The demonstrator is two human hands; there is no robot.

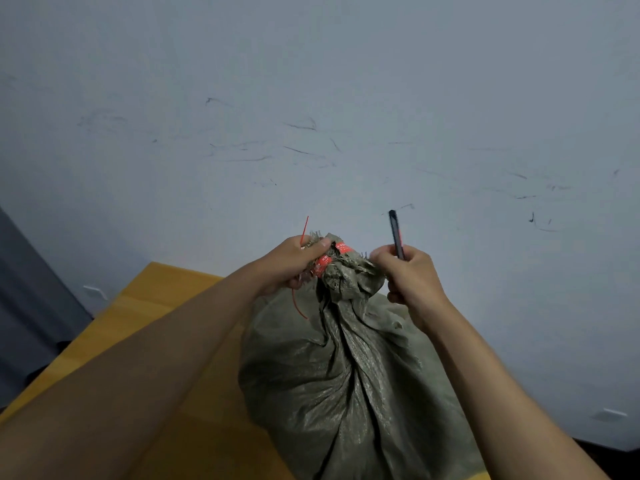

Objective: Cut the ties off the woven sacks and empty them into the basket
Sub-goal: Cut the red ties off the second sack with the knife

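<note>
Woven sack stands on the yellow table, neck bunched. My left hand pinches the frayed top by the red tie. My right hand grips a dark cutter. I think I'm cutting ties; next the blade must reach one.

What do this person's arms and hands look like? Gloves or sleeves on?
Both arms are bare up to the frame edge: no sleeves show. The left hand and right hand wear no gloves, and no rings, watch or bands are visible.
</note>
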